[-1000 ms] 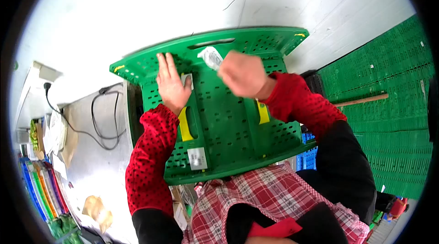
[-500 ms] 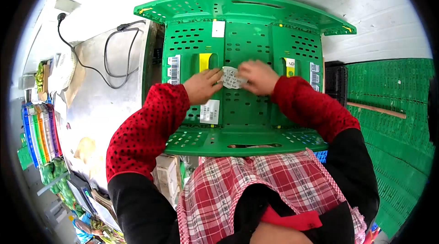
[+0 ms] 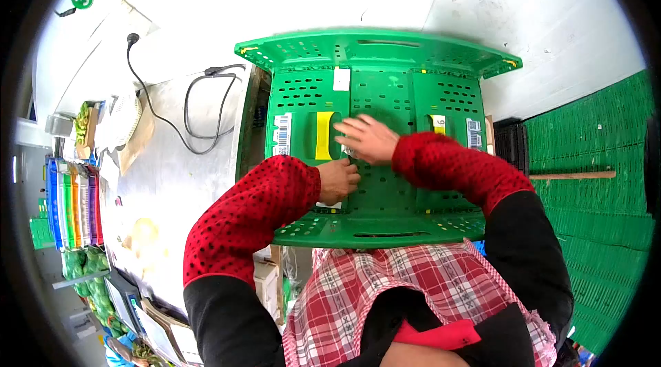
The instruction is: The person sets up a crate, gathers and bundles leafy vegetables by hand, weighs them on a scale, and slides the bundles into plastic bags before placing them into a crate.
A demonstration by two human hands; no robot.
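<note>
A green folding crate (image 3: 385, 219) lies unfolded before me, with yellow parts, barcode labels and a white label (image 3: 341, 79) on its panels. Over its middle my right hand (image 3: 369, 140) is spread palm down, fingers pointing left. Just below and to the left, my left hand (image 3: 337, 182) has its fingers curled together near the crate's surface; what they hold, if anything, is hidden. Between the two hands a small whitish piece (image 3: 348, 151) shows, mostly covered. A yellow strip (image 3: 323, 135) is left of my right hand.
On the left stands a metal table (image 3: 169, 181) with a black cable (image 3: 181, 134). Coloured folders (image 3: 74, 205) are at the far left. Stacked green crates (image 3: 585, 229) and a wooden stick (image 3: 575, 175) are at the right. A white wall rises behind.
The crumpled whitish piece first held by my right hand came down to the crate's middle and is now mostly covered. My left hand moved from the upper left to the lower middle and curled.
</note>
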